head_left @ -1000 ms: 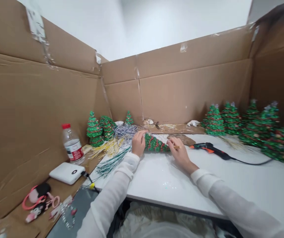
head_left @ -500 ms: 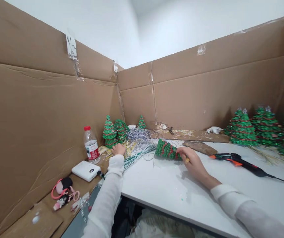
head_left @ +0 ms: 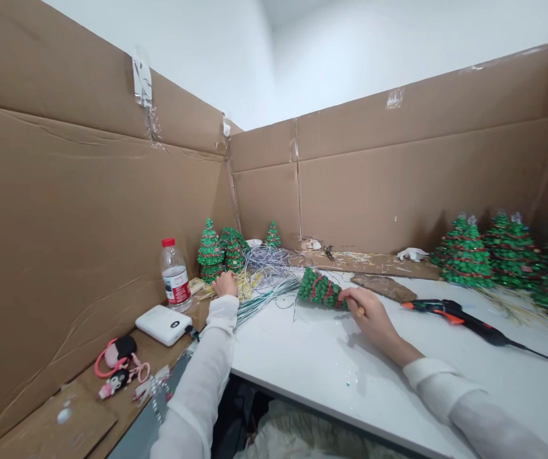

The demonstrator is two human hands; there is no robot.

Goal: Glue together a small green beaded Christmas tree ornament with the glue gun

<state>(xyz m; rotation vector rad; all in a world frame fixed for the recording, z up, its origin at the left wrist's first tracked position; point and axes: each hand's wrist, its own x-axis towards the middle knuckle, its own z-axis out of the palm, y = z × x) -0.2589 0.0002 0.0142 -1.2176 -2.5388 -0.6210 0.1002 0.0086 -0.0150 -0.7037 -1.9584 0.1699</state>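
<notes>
A green beaded cone tree (head_left: 319, 289) with red bands lies on its side on the white table (head_left: 293, 360), its tip pointing left. My right hand (head_left: 372, 317) grips its wide end, and a small yellow-tipped stick (head_left: 360, 311) shows between the fingers. My left hand (head_left: 226, 284) rests apart from the tree, on a heap of yellow strands (head_left: 248, 287) beside bundled silver-purple wires (head_left: 267, 262) and green wires (head_left: 257, 307). To the right of my right hand lies a black and orange hot glue gun (head_left: 455, 313).
Finished beaded trees (head_left: 465, 252) stand at the right, and more (head_left: 210, 252) at the back left. A water bottle (head_left: 175, 275), white power bank (head_left: 163, 325) and pink keychains (head_left: 118, 357) sit on a cardboard ledge. Cardboard walls (head_left: 374, 191) enclose the table's back.
Over the last second, my left hand has let go of the tree and moved left onto the strands. The view has swung, and my right hand keeps hold of the tree.
</notes>
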